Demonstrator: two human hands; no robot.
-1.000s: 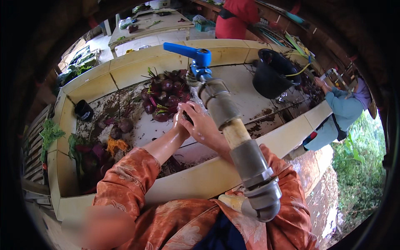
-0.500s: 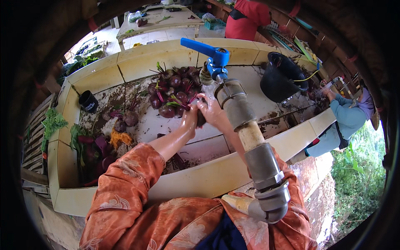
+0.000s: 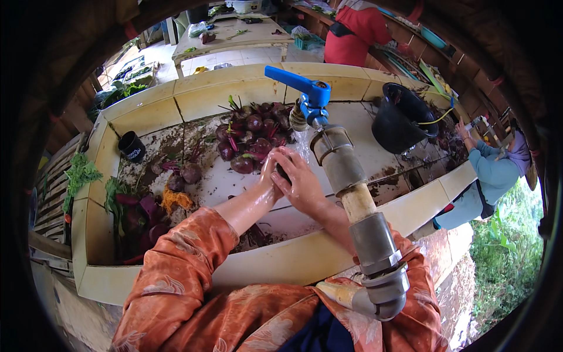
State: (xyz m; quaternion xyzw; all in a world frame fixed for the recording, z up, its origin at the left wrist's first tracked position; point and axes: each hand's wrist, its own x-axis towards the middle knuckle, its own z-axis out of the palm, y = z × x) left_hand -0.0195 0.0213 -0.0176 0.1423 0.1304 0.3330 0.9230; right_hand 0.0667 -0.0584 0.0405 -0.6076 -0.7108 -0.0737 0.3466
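Observation:
Both my wet hands are cupped together round a dark beetroot (image 3: 282,172), most of which their fingers hide. My left hand (image 3: 268,179) wraps it from the left, while my right hand (image 3: 300,183) closes over it from the right. Water (image 3: 302,145) runs from the tap with a blue lever (image 3: 299,82), falling just beyond my fingers. Right behind my hands lies a heap of beetroots (image 3: 253,124), some with pink stem stubs. Soil-covered beetroots (image 3: 190,172) rest farther left on the dirty basin floor, near an orange scrubbing net (image 3: 175,201).
A grey pipe (image 3: 375,237) rises close by my right forearm. The tiled basin's rim (image 3: 281,252) crosses in front of me. Inside stand a black cup (image 3: 132,146) and a black bucket (image 3: 399,122). One person in red (image 3: 355,36) is behind; another in teal (image 3: 495,176) works at right.
My right hand has closed farther over the beetroot, hiding more of it, and my hands have come closer together. The whole view has shifted slightly.

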